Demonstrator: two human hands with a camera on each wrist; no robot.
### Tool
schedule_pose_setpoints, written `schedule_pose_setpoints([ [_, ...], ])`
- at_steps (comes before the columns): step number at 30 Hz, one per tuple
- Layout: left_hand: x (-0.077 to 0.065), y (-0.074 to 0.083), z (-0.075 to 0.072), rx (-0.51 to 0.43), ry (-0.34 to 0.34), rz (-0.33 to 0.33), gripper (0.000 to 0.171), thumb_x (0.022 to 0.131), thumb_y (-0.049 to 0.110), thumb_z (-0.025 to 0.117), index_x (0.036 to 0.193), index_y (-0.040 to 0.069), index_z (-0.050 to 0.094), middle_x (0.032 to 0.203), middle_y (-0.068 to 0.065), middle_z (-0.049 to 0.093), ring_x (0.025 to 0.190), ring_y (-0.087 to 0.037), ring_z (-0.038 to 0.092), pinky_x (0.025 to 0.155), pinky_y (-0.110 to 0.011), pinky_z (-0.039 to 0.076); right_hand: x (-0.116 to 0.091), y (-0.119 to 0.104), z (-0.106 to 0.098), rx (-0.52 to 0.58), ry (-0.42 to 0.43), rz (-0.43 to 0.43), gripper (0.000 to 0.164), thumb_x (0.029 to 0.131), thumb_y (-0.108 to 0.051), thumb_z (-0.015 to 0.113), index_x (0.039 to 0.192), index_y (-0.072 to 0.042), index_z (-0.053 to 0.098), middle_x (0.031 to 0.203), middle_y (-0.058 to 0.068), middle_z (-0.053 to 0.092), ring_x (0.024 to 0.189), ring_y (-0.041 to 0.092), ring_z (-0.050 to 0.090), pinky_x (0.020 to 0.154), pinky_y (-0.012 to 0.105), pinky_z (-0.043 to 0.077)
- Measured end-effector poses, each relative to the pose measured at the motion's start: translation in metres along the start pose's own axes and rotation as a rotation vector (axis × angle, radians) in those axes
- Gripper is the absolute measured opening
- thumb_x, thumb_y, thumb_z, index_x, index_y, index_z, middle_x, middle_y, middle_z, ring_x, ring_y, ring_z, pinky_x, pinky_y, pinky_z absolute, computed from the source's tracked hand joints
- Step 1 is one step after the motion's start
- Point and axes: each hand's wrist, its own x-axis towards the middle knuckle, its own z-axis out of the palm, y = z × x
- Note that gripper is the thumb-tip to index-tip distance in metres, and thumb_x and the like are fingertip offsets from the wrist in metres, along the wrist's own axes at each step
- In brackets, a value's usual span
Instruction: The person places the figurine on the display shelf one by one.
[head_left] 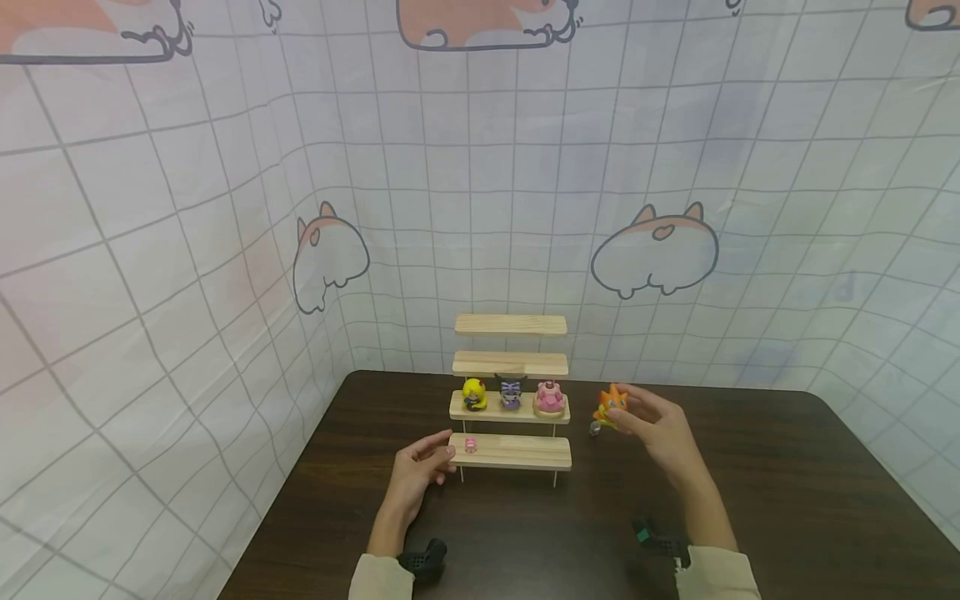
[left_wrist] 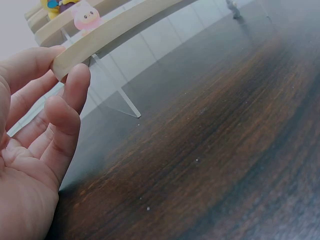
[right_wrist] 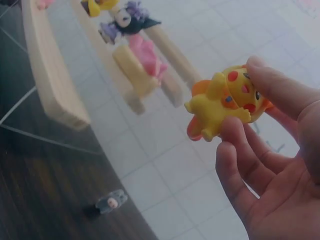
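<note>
My right hand (head_left: 666, 435) holds a yellow Pikachu figurine in an orange costume (right_wrist: 217, 107) between thumb and fingers, in the air right of a stepped wooden display shelf (head_left: 517, 452). At the left end of the lowest step, my left hand (head_left: 414, 468) pinches the board; its fingers (left_wrist: 75, 82) curl at the corner. On that step, near the left end, sits a small pink figurine (head_left: 470, 445). The step above bears a yellow figurine (head_left: 474, 395), a purple and black figurine (head_left: 511, 395) and a pink figurine on a pale base (head_left: 550, 399).
A small grey figurine (right_wrist: 111, 201) lies on the dark wooden table (head_left: 750, 483), right of the shelf and below the right hand. Clear struts (left_wrist: 120, 92) hold up the steps. A white grid-patterned cloth (head_left: 517, 233) hangs behind the table and along its sides.
</note>
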Motion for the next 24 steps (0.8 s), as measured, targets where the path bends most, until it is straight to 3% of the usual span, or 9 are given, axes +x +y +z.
schedule_pose_setpoints([
  [12,0.000,0.000,0.001,0.000,0.003,0.003,0.043,0.093,0.011,0.075,0.134,0.002,0.066,0.090,-0.002,0.075,0.071,-0.013,0.069,0.055,-0.022,0.048,-0.006,-0.030,0.013,0.061,-0.074,-0.068,0.051,0.095,-0.025,0.075,0.140,-0.006,0.060,0.120,0.021,0.069,0.098,0.006,0.071,0.086,0.031,0.060],
  [24,0.000,0.000,0.001,0.001,0.011,-0.006,0.042,0.093,0.011,0.075,0.134,0.003,0.067,0.091,-0.002,0.075,0.071,-0.013,0.070,0.055,-0.022,0.049,-0.008,-0.041,0.035,0.100,-0.153,-0.123,0.050,0.093,-0.019,0.077,0.138,-0.002,0.061,0.104,0.010,0.071,0.092,0.013,0.072,0.082,0.031,0.059],
])
